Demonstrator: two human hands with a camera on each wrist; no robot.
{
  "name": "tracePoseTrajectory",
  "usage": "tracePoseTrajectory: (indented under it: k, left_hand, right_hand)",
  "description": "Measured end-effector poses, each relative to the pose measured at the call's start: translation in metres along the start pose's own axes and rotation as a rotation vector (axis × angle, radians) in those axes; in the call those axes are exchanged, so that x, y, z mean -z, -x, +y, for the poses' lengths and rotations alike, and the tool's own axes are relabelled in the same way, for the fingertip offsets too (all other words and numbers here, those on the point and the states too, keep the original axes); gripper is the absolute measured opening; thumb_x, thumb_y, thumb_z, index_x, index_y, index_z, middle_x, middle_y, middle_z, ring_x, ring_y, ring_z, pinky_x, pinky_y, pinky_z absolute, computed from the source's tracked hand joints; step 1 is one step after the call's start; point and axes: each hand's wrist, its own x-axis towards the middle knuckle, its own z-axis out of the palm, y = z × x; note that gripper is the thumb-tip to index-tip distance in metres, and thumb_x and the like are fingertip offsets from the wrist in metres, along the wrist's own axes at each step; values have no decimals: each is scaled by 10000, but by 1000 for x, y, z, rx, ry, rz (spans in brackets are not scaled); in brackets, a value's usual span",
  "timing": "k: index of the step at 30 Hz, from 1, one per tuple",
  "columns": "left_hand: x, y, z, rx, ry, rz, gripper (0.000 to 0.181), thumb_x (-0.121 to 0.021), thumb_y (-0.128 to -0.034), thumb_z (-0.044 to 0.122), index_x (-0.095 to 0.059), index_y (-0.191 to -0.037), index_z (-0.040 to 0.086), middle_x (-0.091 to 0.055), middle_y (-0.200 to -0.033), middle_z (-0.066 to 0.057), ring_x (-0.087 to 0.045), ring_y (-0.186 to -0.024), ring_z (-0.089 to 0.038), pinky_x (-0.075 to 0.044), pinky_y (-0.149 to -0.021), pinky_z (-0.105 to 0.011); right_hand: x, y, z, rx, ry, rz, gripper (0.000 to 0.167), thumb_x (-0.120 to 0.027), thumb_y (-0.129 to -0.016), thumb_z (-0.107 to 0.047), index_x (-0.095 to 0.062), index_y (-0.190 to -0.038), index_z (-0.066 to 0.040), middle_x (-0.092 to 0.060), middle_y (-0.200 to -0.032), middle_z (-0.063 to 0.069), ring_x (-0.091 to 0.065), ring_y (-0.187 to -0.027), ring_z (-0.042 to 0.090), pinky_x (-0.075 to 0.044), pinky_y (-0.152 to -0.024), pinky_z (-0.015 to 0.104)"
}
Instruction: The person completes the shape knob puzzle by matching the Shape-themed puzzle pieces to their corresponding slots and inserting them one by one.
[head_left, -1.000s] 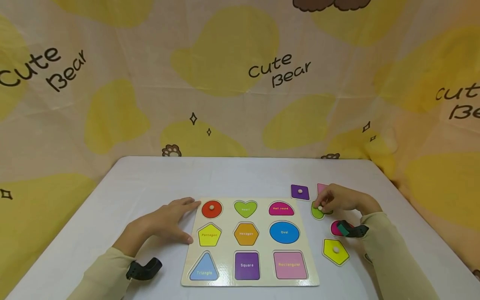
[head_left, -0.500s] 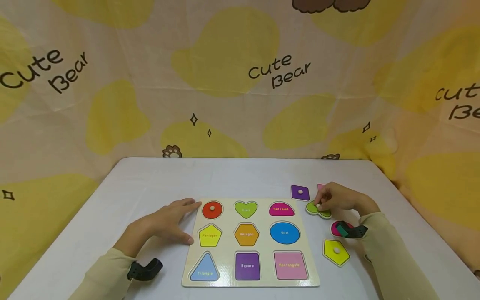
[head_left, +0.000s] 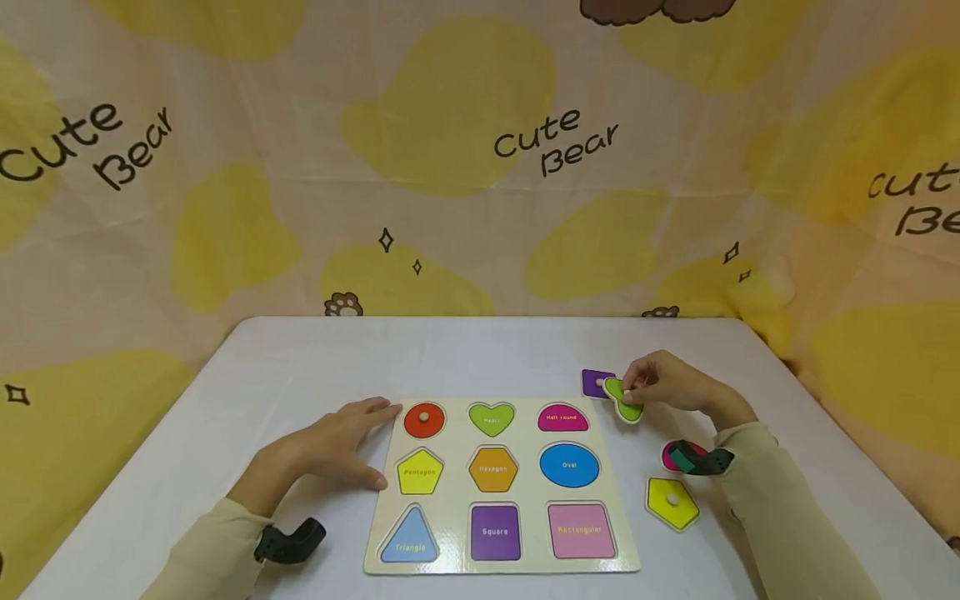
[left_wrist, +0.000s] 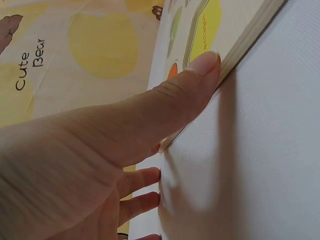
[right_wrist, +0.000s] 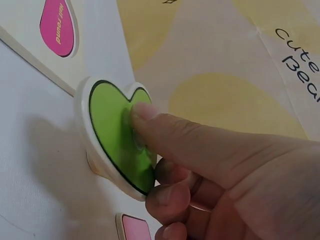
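Note:
A pale shape puzzle board point(head_left: 455, 467) lies flat with printed, labelled recesses. My left hand point(head_left: 326, 446) touches its left edge with extended thumb and fingers; in the left wrist view the thumb point(left_wrist: 185, 90) rests on the rim. My right hand point(head_left: 678, 387) pinches the knob of a green heart puzzle piece point(head_left: 615, 392), right of the board's upper corner. Tilted and raised off the table, the heart overlaps the purple square piece point(head_left: 591, 382) from the head camera. A red circle piece point(head_left: 422, 427) with a knob sits in the top-left recess.
On the table's right lie a yellow pentagon piece point(head_left: 670, 510) and a magenta piece point(head_left: 668, 457), partly covered by the black wristband point(head_left: 703, 458). In the right wrist view a pink piece point(right_wrist: 135, 229) shows below the heart. A patterned cloth point(head_left: 450, 108) hangs behind the table.
My right hand has lifted the green heart piece from the table, turning it and shifting it slightly left and away. The left hand and board stay put.

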Motion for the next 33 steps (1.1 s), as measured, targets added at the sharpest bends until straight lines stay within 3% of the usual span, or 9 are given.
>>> tracePoseTrajectory:
  k: [6,17,24,33]
  left_hand:
    - [-1,0,0,4,-3,2,1022,-894,-707,425,-402,-1558,146,-363,-1613,-174,-353,-1464,-461,-344,-1121,-719]
    - [-1,-1,-2,9,-8,0,1030,-897,-701,434,-400,-1559,154,-357,-1618,-171,-352,-1465,-467,-353,-1119,-714]
    - [-1,-2,-4,-6,-8,7,1032,-895,-702,430,-396,-1561,152,-355,-1619,-171,-354,-1466,-462,-348,-1121,-715]
    - [-1,-2,-3,-7,-7,8,1030,-894,-702,431,-400,-1558,142,-359,-1615,-175,-355,-1463,-464,-348,-1118,-718]
  right_hand:
    - [-3,-3,-3,-38,-2,50,155,-756,-906,-143,-697,-956,-9,-568,-832,45,-517,-816,183,-457,-652,217]
    - [-11,-10,-5,9,0,97,195,-766,-904,-198,-686,-920,-21,-585,-783,22,-524,-737,167,-504,-612,227]
    - [-14,-13,-11,-34,-3,128,205,-767,-904,-187,-666,-890,-9,-604,-828,54,-510,-743,171,-497,-607,211]
    - [-22,-15,-21,-23,-6,143,220,-779,-893,-188,-656,-853,-11,-601,-797,50,-498,-732,184,-476,-578,211]
